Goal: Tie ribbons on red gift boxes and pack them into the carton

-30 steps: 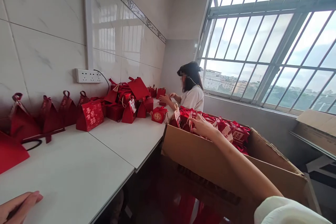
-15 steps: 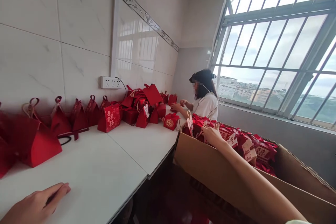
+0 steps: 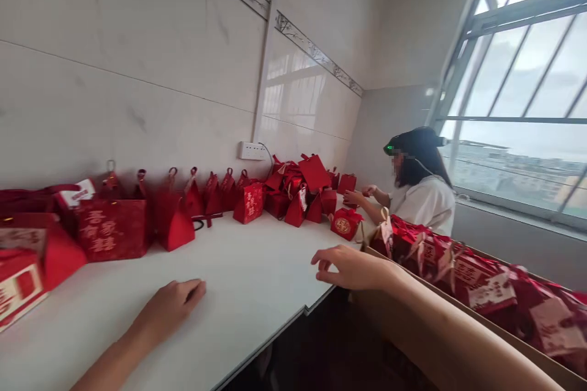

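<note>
My left hand [image 3: 172, 305] rests low over the white table [image 3: 247, 281]. Its fingers are curled, the thumb tip close against them, and nothing shows in its grasp. My right hand [image 3: 342, 264] hangs above the table's front edge, fingers bent and apart, holding nothing. Just beyond it sits a small red gift box [image 3: 346, 224] with a round gold emblem. Beside my right forearm stands a cardboard box [image 3: 389, 311] filled with red gift boxes [image 3: 486, 284] that carry ribbons and pale tags. A red gift box [image 3: 177, 220] with a loop handle stands beyond my left hand.
Red boxes line the tiled wall, including a larger patterned one [image 3: 112, 229] at left. A jumbled pile of red boxes [image 3: 293, 186] lies farther back, below a power strip [image 3: 253, 150]. A co-worker in a white shirt [image 3: 426, 201] handles things at the far end.
My right hand has come out of the cardboard box, leftward over the table edge, with nothing in it. The view has turned left, showing more red boxes; my left hand stays curled.
</note>
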### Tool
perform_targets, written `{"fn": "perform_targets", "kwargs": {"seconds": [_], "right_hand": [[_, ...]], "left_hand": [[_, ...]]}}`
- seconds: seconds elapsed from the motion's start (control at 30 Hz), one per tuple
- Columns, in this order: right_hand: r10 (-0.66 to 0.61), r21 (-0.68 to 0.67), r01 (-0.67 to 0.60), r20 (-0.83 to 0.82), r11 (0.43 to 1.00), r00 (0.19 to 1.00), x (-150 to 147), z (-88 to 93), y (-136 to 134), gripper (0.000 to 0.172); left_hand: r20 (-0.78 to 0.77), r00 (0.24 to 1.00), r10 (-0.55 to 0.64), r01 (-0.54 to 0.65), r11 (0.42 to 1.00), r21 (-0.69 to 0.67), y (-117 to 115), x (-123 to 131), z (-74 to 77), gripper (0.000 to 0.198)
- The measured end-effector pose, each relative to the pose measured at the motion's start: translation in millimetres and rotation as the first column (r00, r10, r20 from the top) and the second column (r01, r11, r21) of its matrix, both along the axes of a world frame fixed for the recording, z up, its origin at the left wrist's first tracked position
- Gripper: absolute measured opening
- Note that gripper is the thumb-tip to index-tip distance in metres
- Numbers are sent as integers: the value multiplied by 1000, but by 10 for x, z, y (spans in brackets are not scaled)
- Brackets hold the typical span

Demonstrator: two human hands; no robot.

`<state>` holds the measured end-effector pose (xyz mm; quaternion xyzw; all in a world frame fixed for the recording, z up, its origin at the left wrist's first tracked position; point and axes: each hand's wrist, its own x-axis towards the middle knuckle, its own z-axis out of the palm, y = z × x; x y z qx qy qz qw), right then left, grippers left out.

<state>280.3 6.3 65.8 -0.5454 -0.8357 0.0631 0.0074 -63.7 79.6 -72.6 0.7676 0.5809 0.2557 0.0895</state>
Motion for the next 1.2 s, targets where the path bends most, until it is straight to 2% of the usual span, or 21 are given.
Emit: {"fn": "perform_targets", "kwargs": {"seconds": [0.07,0.17,0.23,0.3,0.37,0.4,0.43,0.5,0.53,0.6,0.63,0.67,0.7,0.77,0.8,0.83,0.97,1.1,1.2], "right_hand": [[187,-141,-189,-29,972,982,-360,-217,177,31],[338,-149,-344,-65,927,939,-914,-528,498,26],[378,-85,-397,-181,914,908,-1290,-675,708,22],[359,-40,-395,-341,918,869,-1649,-780,886,19],[319,-20,-370,-465,929,826,-1966,-873,1025,19],[305,-7,-358,-508,934,805,-2102,-924,1079,19],[292,6,-345,-546,939,785,-2219,-982,1125,20],[249,14,-310,-628,951,737,-2387,-1113,1192,23],[227,8,-296,-662,955,715,-2435,-1180,1217,24],[186,-13,-280,-717,960,672,-2463,-1296,1252,26],[169,-25,-278,-741,960,650,-2450,-1337,1265,26],[153,-38,-279,-762,959,630,-2425,-1365,1275,26],[131,-55,-276,-780,960,612,-2394,-1379,1284,26],[70,-101,-257,-811,961,580,-2335,-1374,1298,24],[40,-124,-247,-821,961,570,-2314,-1361,1303,24],[16,-145,-239,-826,960,564,-2303,-1347,1306,23],[3,-167,-254,-830,953,557,-2312,-1318,1303,22],[33,-152,-271,-818,950,575,-2318,-1333,1285,22],[52,-145,-283,-807,948,588,-2306,-1340,1282,23]], "left_hand": [[11,999,-41,42,998,-41,-110,70,108,35],[59,995,-85,85,996,11,-168,101,134,33],[69,997,-29,26,999,38,-165,79,123,27],[90,995,49,-58,994,98,-136,24,130,25],[153,982,106,-144,954,262,-82,-82,164,27],[194,973,128,-194,906,377,-52,-161,191,27],[239,959,150,-254,830,497,-25,-257,224,27],[337,915,220,-398,624,673,-1,-500,306,28],[403,874,270,-485,507,712,-10,-638,354,29],[572,732,369,-676,287,679,-74,-923,457,35],[666,625,407,-772,197,605,-122,-1059,508,38],[754,494,433,-862,131,490,-174,-1185,554,41],[820,355,449,-931,92,353,-225,-1298,593,41],[872,129,473,-991,81,103,-305,-1481,644,36],[871,70,486,-995,99,24,-329,-1549,654,33],[862,50,504,-992,127,-17,-341,-1600,656,31],[797,142,587,-975,223,10,-320,-1642,613,30],[721,241,650,-964,245,102,-300,-1534,572,30],[679,339,652,-937,303,177,-310,-1468,546,21]]}}
